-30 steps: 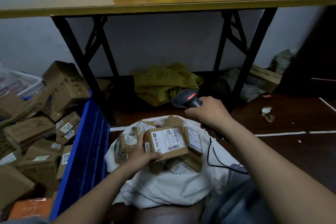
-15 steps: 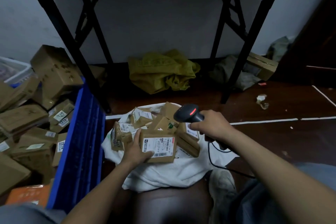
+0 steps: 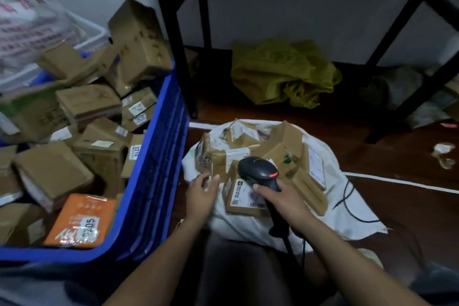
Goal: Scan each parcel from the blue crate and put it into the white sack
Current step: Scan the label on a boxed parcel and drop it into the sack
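Note:
The blue crate (image 3: 159,181) on the left is heaped with several brown cardboard parcels and one orange parcel (image 3: 79,221). Right of it on the floor, the white sack (image 3: 347,209) lies open with several parcels piled inside. A labelled brown parcel (image 3: 244,197) lies on the near side of that pile. My left hand (image 3: 202,192) hovers just left of this parcel, fingers relaxed and holding nothing. My right hand (image 3: 283,200) grips the handle of the black barcode scanner (image 3: 259,173), whose head with a red light sits over the parcel.
Black table legs (image 3: 173,32) stand behind the crate and at the right. A crumpled yellow bag (image 3: 285,75) lies against the wall. The scanner's black cable (image 3: 347,196) trails over the sack to the floor. A white bin (image 3: 82,40) sits behind the crate.
My left hand has let go of the labelled parcel, which now lies on the pile in the sack. The scanner moved down and left over it. The view swung down and left.

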